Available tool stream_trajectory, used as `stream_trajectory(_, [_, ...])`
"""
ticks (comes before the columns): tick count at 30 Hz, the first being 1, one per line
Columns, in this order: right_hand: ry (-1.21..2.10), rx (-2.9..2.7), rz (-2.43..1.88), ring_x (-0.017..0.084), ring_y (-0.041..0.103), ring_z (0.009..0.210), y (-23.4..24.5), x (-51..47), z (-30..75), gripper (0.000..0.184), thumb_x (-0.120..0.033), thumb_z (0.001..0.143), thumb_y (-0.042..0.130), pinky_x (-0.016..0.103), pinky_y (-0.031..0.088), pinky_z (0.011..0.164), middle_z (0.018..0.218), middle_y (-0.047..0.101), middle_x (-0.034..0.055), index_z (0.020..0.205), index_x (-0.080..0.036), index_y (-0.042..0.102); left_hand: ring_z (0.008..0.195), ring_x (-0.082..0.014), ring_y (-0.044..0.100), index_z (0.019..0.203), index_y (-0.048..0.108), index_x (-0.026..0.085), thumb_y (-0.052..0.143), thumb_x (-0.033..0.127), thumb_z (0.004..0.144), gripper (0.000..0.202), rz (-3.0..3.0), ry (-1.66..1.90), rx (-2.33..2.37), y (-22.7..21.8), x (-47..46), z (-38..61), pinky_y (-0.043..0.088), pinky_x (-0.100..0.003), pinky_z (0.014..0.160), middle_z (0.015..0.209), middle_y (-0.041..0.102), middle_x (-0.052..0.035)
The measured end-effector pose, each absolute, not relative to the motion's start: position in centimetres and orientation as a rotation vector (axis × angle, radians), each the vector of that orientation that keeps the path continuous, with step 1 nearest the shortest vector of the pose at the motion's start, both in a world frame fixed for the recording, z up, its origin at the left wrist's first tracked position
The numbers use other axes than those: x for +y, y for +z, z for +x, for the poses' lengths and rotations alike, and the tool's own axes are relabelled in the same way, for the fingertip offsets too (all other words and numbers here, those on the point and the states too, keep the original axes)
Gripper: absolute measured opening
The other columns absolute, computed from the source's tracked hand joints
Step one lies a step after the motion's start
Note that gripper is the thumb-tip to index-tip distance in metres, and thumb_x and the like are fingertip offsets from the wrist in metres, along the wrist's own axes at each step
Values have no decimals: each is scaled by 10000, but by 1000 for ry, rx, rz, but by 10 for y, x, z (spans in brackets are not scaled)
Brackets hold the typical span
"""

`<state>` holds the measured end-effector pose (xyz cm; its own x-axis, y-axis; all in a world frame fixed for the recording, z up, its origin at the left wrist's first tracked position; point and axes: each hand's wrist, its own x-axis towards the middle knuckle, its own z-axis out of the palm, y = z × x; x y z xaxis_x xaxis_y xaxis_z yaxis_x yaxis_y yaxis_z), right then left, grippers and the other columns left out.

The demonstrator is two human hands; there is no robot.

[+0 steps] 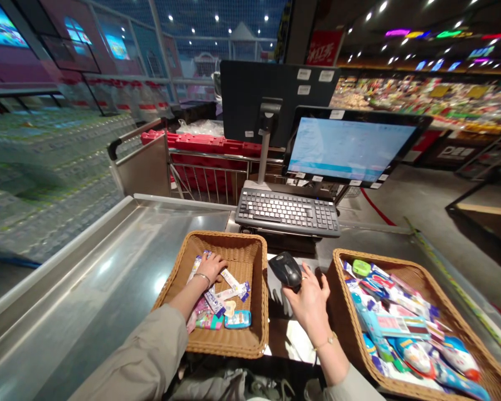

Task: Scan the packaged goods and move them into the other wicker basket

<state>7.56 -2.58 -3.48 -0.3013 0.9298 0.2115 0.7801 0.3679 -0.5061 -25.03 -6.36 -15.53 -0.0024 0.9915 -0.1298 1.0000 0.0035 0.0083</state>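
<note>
Inside the left wicker basket (259,295), my left hand (211,267) lies over narrow white-and-purple packets, fingers partly stretched out. One stick packet (234,291) lies beside it, and another, a purple-ended packet (214,303), lies below the wrist. Nearer me in that basket are a blue pack (237,319) and a pink-and-green packet (209,320). My right hand (311,301), between the two baskets, grips a black barcode scanner (285,269) with thumb and fingers. The scanner's handle is mostly hidden.
A right wicker basket (338,312) holds many colourful packages. Behind the baskets stand a keyboard (288,211), a lit monitor (350,146) and a second screen's dark back (250,100). The metal counter (121,267) extends left; a cart (209,175) stands beyond it.
</note>
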Motion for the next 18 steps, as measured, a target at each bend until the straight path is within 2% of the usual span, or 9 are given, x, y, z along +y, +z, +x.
stream_trajectory(5, [438, -2167, -1475, 269, 449, 1299, -37, -26, 77, 269, -262, 728, 533, 573, 84, 1116, 1139, 685, 77, 965, -217, 651, 1145, -247, 466, 1010, 615, 326, 771, 430, 689, 372, 2235, -134, 1982, -165, -61, -241, 221, -454, 1037, 1159, 604, -17])
stream_trajectory(11, [488, -2134, -1531, 270, 437, 1308, -35, -26, 81, 276, -283, 717, 515, 561, 82, 1114, 1149, 682, 86, 944, -209, 653, 1088, -239, 491, 1011, 598, 272, 666, 477, 786, 312, 2275, -150, 1964, -175, -66, -240, 293, -417, 979, 1138, 588, -50])
stream_trajectory(18, [522, -2129, -1556, 265, 433, 1317, -30, -28, 87, 271, -263, 703, 534, 550, 70, 1123, 1151, 684, 76, 939, -207, 656, 1041, -219, 521, 1004, 585, 213, 599, 488, 836, 322, 2338, -151, 1993, -174, -65, -241, 258, -426, 1053, 1035, 625, -56])
